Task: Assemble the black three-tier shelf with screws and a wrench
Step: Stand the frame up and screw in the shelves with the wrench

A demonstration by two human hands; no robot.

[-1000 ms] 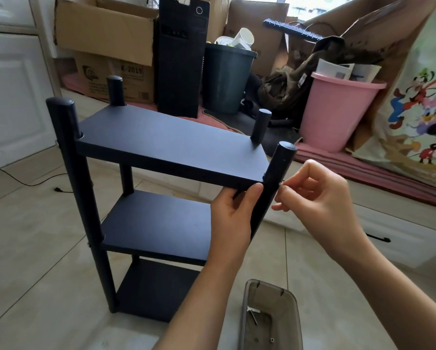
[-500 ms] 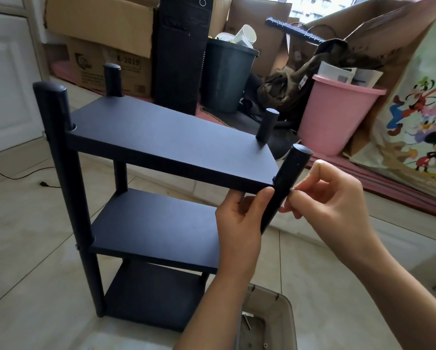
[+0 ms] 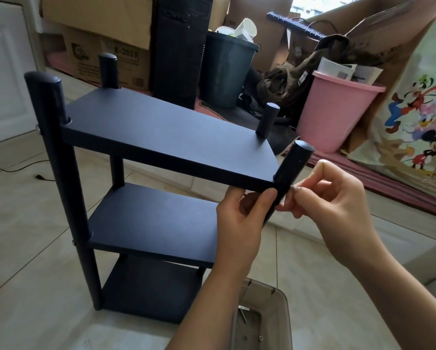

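Black all over, the three-tier shelf (image 3: 161, 137) stands upright on the tiled floor (image 3: 22, 248), its long axis running floor to ceiling through the four round posts, its boards lying level and their long edges running from our near left toward the far right. The near left post (image 3: 60, 173) leans a little in the wide lens, and small screw heads show on its outer side beside the top and middle boards. At the near right corner of the top board our left hand (image 3: 239, 223) grips the near right post (image 3: 291, 173) just under the board, thumb across the front and fingers curled behind it. Our right hand (image 3: 338, 205) is pinched together at the post's outer side, fingertips pressed against it; whether a screw sits between them we cannot tell. Below our forearms a translucent grey tray (image 3: 285, 317) rests on the floor with a small wrench (image 3: 243, 315) and a screw (image 3: 261, 338) inside. Against the earlier frames the shelf now sits lower and closer in our view, with more of its top board facing us, the tray has slid further under our arms, and both hands keep the same hold at that corner. Behind the shelf stand cardboard boxes (image 3: 98, 34), a dark bin (image 3: 227, 72) and a pink bucket (image 3: 338, 109).
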